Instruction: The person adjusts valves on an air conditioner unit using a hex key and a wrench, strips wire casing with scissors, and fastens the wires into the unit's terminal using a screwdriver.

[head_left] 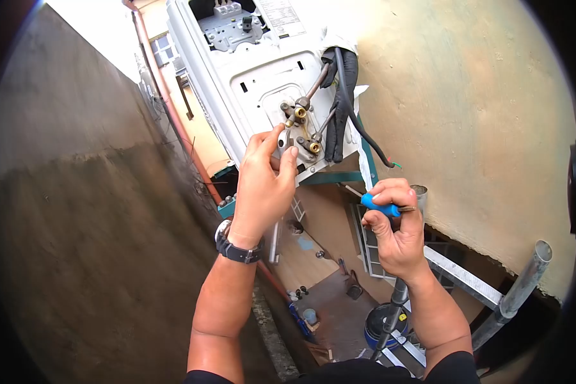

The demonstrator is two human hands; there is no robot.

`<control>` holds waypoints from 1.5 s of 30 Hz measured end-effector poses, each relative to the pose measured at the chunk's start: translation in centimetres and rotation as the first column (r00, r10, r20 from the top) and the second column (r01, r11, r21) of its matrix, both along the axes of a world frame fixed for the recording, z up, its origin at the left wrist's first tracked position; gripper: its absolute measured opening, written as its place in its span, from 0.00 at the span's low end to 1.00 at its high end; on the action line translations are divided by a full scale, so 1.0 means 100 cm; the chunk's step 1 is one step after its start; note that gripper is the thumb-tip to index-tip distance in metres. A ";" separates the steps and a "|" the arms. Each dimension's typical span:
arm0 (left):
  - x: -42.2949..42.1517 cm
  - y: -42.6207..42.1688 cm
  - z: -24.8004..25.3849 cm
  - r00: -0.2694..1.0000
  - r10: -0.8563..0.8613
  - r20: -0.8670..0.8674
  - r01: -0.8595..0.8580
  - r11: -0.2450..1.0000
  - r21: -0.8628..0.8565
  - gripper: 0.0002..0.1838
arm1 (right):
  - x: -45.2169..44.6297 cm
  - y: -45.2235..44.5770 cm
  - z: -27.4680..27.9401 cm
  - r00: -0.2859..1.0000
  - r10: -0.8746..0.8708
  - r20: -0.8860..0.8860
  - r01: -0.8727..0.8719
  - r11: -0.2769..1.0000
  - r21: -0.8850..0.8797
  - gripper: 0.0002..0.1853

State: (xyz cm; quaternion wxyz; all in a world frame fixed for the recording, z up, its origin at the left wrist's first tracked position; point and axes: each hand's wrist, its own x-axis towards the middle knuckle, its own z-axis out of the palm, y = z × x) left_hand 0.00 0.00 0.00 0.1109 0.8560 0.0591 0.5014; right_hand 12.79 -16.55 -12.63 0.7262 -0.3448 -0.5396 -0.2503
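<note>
My left hand (pixel 265 173) reaches to the side of a white outdoor air-conditioner unit (pixel 249 70). Its index fingertip is at the small brass port of the upper service valve (pixel 299 112), and the thumb is held apart, lower down. Below sits a second brass valve (pixel 313 147). Copper pipes run from both valves into black foam insulation (pixel 344 102). In my closed right hand (pixel 400 237) is a blue-handled screwdriver (pixel 379 205), away from the unit. A small brownish metal end sticks out by the right fingers; I cannot make out what it belongs to.
A black cable (pixel 358 125) with a green wire end hangs beside the pipes. Scaffold tubing (pixel 525 281) stands at right. Far below are a ladder (pixel 372 249), a dark bucket (pixel 381 326) and loose tools on the ground. Walls (pixel 70 211) rise on both sides.
</note>
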 end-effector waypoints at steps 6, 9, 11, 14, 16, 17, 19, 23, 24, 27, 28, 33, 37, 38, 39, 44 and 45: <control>0.004 -0.013 0.004 0.999 -0.038 0.012 0.040 0.980 -0.197 0.22 | 0.009 0.000 -0.005 1.000 -0.011 -0.003 0.011 1.000 -0.013 0.14; 0.009 -0.009 -0.001 0.996 -0.045 0.071 0.051 0.994 -0.096 0.22 | 0.011 0.001 -0.006 1.000 -0.006 -0.015 0.006 1.000 -0.008 0.14; 0.012 -0.011 -0.001 0.994 -0.046 0.095 0.054 0.995 -0.081 0.21 | 0.011 0.000 -0.006 1.000 0.002 -0.022 -0.002 1.000 -0.013 0.14; 0.015 -0.009 -0.002 0.992 -0.029 0.123 0.035 0.998 -0.047 0.21 | 0.011 0.001 -0.004 1.000 -0.009 -0.003 0.009 1.000 0.020 0.14; 0.017 -0.004 -0.004 0.992 -0.011 0.127 0.015 1.000 -0.028 0.20 | 0.010 0.000 -0.003 1.000 -0.008 -0.004 0.008 1.000 0.020 0.14; 0.019 0.000 -0.006 0.990 0.022 0.142 -0.027 0.999 0.034 0.20 | 0.010 0.000 -0.002 1.000 -0.008 -0.004 0.008 1.000 0.020 0.14; 0.019 -0.003 -0.005 0.986 0.051 0.159 -0.067 0.993 0.095 0.20 | 0.010 0.002 -0.001 1.000 -0.010 -0.003 0.010 1.000 0.020 0.14; 0.016 -0.011 -0.003 0.989 -0.035 0.141 0.045 0.997 -0.068 0.20 | 0.009 0.006 0.004 1.000 -0.008 -0.014 0.008 1.000 0.004 0.14; 0.015 -0.010 -0.003 0.990 -0.047 0.133 0.058 0.995 -0.079 0.20 | 0.009 0.008 0.005 1.000 -0.008 -0.012 0.008 1.000 0.001 0.14; 0.013 -0.010 -0.002 0.990 -0.070 0.124 0.084 0.990 -0.112 0.20 | 0.010 0.013 0.007 1.000 -0.004 -0.001 0.004 1.000 0.011 0.14; 0.013 -0.010 -0.002 0.990 -0.070 0.125 0.085 0.990 -0.114 0.20 | 0.009 0.013 0.008 1.000 -0.009 0.005 0.009 1.000 0.011 0.14; 0.013 -0.010 -0.003 0.990 -0.070 0.122 0.078 0.995 -0.061 0.20 | 0.009 0.014 0.009 0.999 -0.026 0.024 0.026 1.000 0.016 0.15; 0.012 -0.012 -0.002 0.989 -0.086 0.121 0.095 0.993 -0.073 0.19 | 0.009 0.015 0.009 1.000 -0.009 -0.008 0.009 1.000 0.006 0.15; 0.012 -0.011 -0.002 0.990 -0.080 0.119 0.088 0.994 -0.059 0.19 | 0.008 0.016 0.010 1.000 -0.002 -0.012 0.002 1.000 0.011 0.15; 0.012 -0.011 -0.002 0.990 -0.074 0.117 0.080 0.996 -0.045 0.19 | 0.008 0.016 0.010 1.000 -0.002 -0.012 0.002 1.000 0.010 0.15; 0.013 -0.013 -0.001 0.991 -0.062 0.121 0.070 0.996 -0.060 0.19 | 0.009 0.015 0.010 0.999 -0.028 0.018 0.028 1.000 0.009 0.15; 0.013 -0.013 -0.001 0.990 -0.069 0.127 0.079 0.994 -0.073 0.19 | 0.009 0.014 0.010 0.999 -0.029 0.017 0.029 1.000 0.010 0.15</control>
